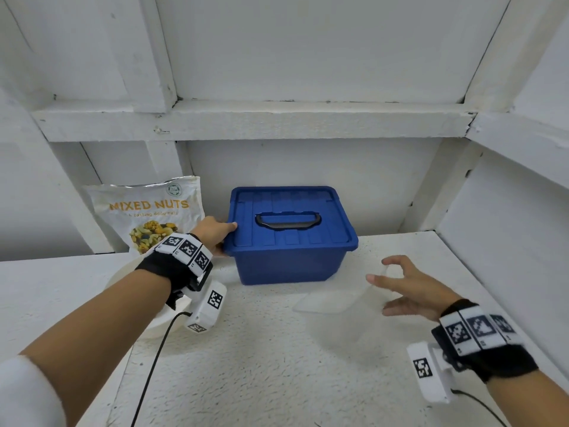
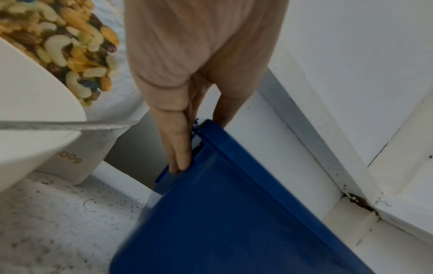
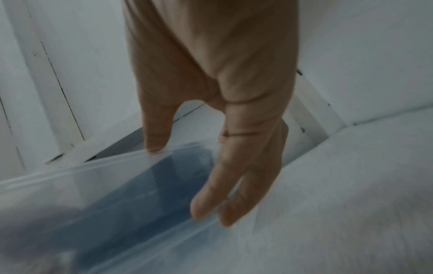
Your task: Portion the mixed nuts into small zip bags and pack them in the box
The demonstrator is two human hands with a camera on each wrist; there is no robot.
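The left hand (image 1: 215, 231) grips the rim of the lidded blue box (image 1: 292, 238), thumb on top, fingers (image 2: 180, 148) underneath. The right hand (image 1: 406, 288) pinches an empty clear bag (image 1: 335, 298). Nut pouch (image 1: 147, 211) and white bowl (image 2: 30, 103) sit beside the left fingers.

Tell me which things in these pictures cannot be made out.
- Contents of the blue box: hidden by its closed lid in the head view.
- White bowl: inside hidden by the left hand and forearm.
- Zip bag held by the right hand: blurred, seal state unclear.
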